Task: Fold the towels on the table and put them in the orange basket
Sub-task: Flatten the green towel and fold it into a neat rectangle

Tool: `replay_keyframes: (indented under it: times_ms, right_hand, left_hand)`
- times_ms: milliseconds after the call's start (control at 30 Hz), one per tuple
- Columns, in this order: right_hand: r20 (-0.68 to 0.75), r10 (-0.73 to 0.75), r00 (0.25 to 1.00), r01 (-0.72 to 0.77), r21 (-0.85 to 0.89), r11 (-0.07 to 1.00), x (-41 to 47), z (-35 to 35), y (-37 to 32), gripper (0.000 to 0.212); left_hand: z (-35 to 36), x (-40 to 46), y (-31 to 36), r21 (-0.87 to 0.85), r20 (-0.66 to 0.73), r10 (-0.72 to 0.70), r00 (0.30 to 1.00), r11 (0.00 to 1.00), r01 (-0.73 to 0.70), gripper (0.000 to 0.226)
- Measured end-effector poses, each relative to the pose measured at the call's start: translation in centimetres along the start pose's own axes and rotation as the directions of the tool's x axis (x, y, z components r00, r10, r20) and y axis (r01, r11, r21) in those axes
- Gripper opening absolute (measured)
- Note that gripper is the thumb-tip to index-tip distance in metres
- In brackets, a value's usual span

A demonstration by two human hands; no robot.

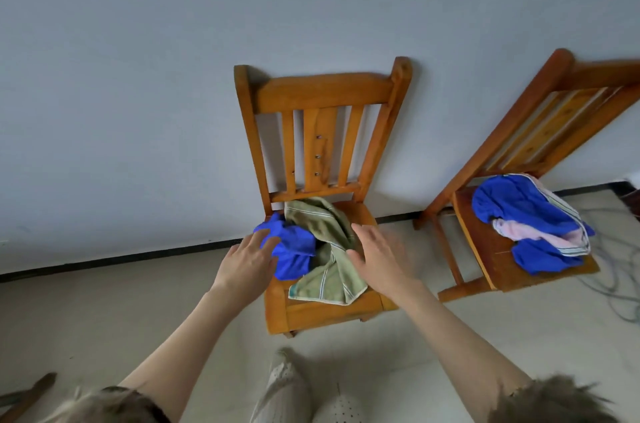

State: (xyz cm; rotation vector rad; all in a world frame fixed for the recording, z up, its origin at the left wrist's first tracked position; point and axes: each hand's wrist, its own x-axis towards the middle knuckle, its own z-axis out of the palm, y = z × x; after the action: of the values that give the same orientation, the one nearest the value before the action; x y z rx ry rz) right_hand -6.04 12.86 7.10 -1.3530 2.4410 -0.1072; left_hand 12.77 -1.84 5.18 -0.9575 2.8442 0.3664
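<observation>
Reaching out with both arms over the wooden chair (323,308) against the wall. Left hand (251,260) spread open, fingers straight, fingertips (268,239) landing on the crumpled blue towel (294,254), not curling round it, just touching the top of it. Right hand (379,256) also open and flat, fingers pointing away toward the chair back, hovering just over the right edge of the green striped towel (329,263); can't tell if actually touching or a hair above, bit of motion blur there. So gripping nothing on either side.

Both towels sitting bunched on the seat between the two hands, blue one right under the left fingers, green one running from up by the backrest down past the right thumb and hanging toward the front edge of the seat nearest the wrists. Touching each other in the middle, green partly draped over the blue.

Off well to the right of the right hand, a second chair (485,249) tilting in the wide-angle view, holding another heap: a blue cloth (519,211) tangled with a pink striped towel (540,235). Grey cables (609,287) lying on the floor beyond that. Pale shoes (287,388) showing below, between the forearms.
</observation>
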Motion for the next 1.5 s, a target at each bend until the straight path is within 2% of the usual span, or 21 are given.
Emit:
replay_keyframes:
  times_ms: [133, 367, 600, 667, 767, 867, 967, 1200, 1367, 1500]
  right_hand:
    - [0.084, 0.002, 0.997, -0.004, 0.018, 1.000, 4.8, 2.9, 3.3, 0.051]
    - [0.260, 0.005, 0.965, -0.015, 0.037, 0.999, 13.4, 12.5, 8.6, 0.044]
    - [0.261, 0.021, 0.965, -0.047, 0.096, 0.994, 18.1, 22.2, 10.1, 0.045]
    - [0.228, 0.020, 0.973, -0.051, 0.131, 0.990, 18.6, 23.6, 10.1, 0.036]
    - [0.170, -0.002, 0.985, -0.045, 0.276, 0.960, 18.9, 24.1, 10.3, 0.019]
    - [0.154, -0.015, 0.988, -0.040, 0.350, 0.936, 18.6, 23.0, 10.9, 0.016]
    - [0.136, -0.035, 0.990, -0.023, 0.404, 0.914, 18.2, 21.2, 11.8, 0.018]
    - [0.061, 0.043, 0.997, -0.071, 0.615, 0.785, 17.9, 13.6, 12.6, 0.016]
    - [-0.020, 0.032, 0.999, -0.012, 0.638, 0.770, 17.0, 5.4, 11.7, 0.015]
    - [-0.102, 0.032, 0.994, 0.043, 0.654, 0.755, 15.7, -1.0, 9.5, 0.018]
  left_hand:
    - [3.9, 5.2, 0.7, 0.090, 0.092, -0.005, 0.996, 0.996, -0.003, 0.047]
    - [15.6, 11.8, 1.8, 0.082, 0.140, -0.028, 0.990, 0.996, 0.017, 0.057]
    - [24.6, 15.3, 3.6, -0.043, 0.117, -0.074, 0.990, 0.996, 0.079, 0.061]
    - [25.6, 16.5, 3.8, -0.049, 0.073, -0.046, 0.996, 0.998, 0.050, 0.062]
    - [26.4, 18.8, 3.8, -0.061, 0.024, 0.000, 1.000, 0.998, 0.001, 0.054]
    - [26.0, 20.7, 4.1, -0.074, -0.046, 0.061, 0.997, 0.995, -0.064, 0.025]
    - [24.5, 22.1, 4.4, -0.075, -0.127, 0.085, 0.988, 0.993, -0.095, 0.020]
    - [17.0, 22.9, 6.0, -0.265, -0.182, 0.052, 0.982, 0.959, -0.100, 0.029]
    - [9.0, 22.4, 7.2, -0.265, -0.286, 0.065, 0.956, 0.953, -0.144, 0.032]
    - [2.6, 21.0, 8.1, -0.284, -0.318, 0.006, 0.948, 0.953, -0.101, 0.027]
